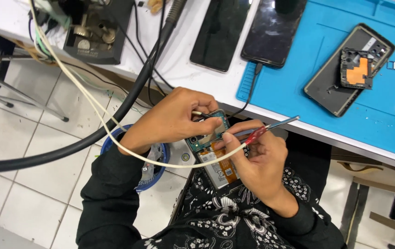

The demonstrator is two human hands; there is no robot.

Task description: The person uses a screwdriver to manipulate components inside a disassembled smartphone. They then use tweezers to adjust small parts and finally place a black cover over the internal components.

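- We hold the opened phone [212,154] over our lap, just in front of the near edge of the blue work mat [299,99]; its back is off, so the green board and the battery with its orange label face up at us.
- Our left hand [172,121] is closed around the phone's top end, fingers curled over the board; a thin light-tipped piece shows between the fingertips, too small for us to name.
- Our right hand [257,159] is closed in a pencil grip on a slim tool [262,130] with a red collar and a metal shaft, its tip resting on the board near the camera end.
- The cream cable [91,108] runs to this tool and drapes across our left wrist; we judge it worth keeping slack so it cannot tug the tip.
- To work well here, we would brace the right fingers against the phone's frame, keep the tip on one spot only, and press lightly.
- We would keep the tip away from the battery, which lies just below the board.
- Farther back on the blue work mat lies another opened phone [345,69]; two dark phones [248,32] rest at the mat's far left edge.
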